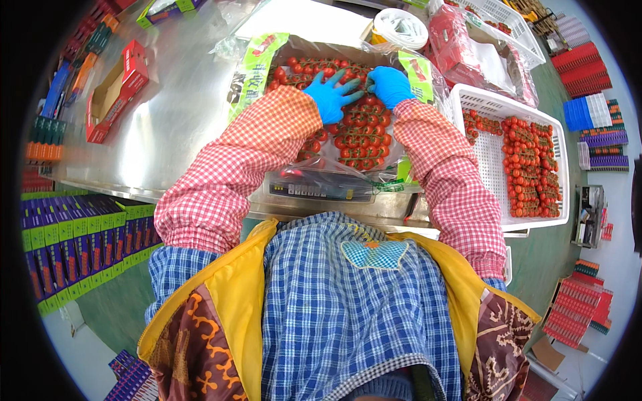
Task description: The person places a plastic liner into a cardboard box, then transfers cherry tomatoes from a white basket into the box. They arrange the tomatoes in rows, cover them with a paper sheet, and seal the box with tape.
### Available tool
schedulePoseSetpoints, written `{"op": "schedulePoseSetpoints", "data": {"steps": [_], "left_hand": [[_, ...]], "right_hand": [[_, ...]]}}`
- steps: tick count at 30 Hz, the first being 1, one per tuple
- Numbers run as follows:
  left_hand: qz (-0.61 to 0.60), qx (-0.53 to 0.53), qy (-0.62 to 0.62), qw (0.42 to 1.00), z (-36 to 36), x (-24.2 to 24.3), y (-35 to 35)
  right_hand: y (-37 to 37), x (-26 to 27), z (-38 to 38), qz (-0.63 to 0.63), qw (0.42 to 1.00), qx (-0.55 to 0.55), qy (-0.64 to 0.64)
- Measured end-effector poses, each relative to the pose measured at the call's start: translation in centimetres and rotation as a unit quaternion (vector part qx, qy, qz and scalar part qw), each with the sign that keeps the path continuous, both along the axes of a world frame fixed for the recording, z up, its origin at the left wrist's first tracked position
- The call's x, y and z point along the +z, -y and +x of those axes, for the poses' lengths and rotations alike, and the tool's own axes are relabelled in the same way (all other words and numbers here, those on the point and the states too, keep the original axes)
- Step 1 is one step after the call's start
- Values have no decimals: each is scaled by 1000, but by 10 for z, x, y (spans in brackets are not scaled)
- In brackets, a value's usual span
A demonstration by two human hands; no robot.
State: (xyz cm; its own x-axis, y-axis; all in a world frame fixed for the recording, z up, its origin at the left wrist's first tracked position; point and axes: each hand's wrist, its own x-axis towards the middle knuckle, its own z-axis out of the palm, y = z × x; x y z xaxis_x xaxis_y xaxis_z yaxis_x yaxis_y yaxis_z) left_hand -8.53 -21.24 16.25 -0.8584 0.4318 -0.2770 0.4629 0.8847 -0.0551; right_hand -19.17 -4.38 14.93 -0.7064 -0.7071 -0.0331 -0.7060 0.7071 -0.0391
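Observation:
In front of me is a carton (259, 75) with green printed flaps, lined with a clear plastic bag and filled with cherry tomatoes on the vine (362, 138). My left hand (328, 97), in a blue glove, rests over the tomatoes with its fingers spread. My right hand (390, 86), gloved the same way, is at the carton's right side with curled fingers touching the tomatoes. Whether it pinches a stem or a fruit is hidden. The carton sits over a weighing scale (321, 191), whose keypad shows at the table's front edge.
A white plastic crate (484, 175) with more vine tomatoes stands to the right. Behind it are a red carton with plastic film (459, 52) and a white roll (400, 29). An open red carton (118, 92) lies left on the metal table (175, 120). Purple-green cartons (85, 240) stand at lower left.

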Motion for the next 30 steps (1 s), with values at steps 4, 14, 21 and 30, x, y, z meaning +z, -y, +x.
{"op": "schedulePoseSetpoints", "data": {"steps": [4, 14, 21, 30], "left_hand": [[7, -5, -8, 1000, -2, -18, 1], [5, 45, 16, 999, 3, 3, -10], [422, -43, -141, 895, -98, 56, -129], [107, 28, 165, 980, -201, -17, -374]], "right_hand": [[3, 1, 6, -166, 985, -30, -42], [-332, 34, 16, -46, 920, -390, -14], [-367, -57, 0, 84, 994, -74, -9], [-399, -27, 8, 81, 890, -302, 333]]}}
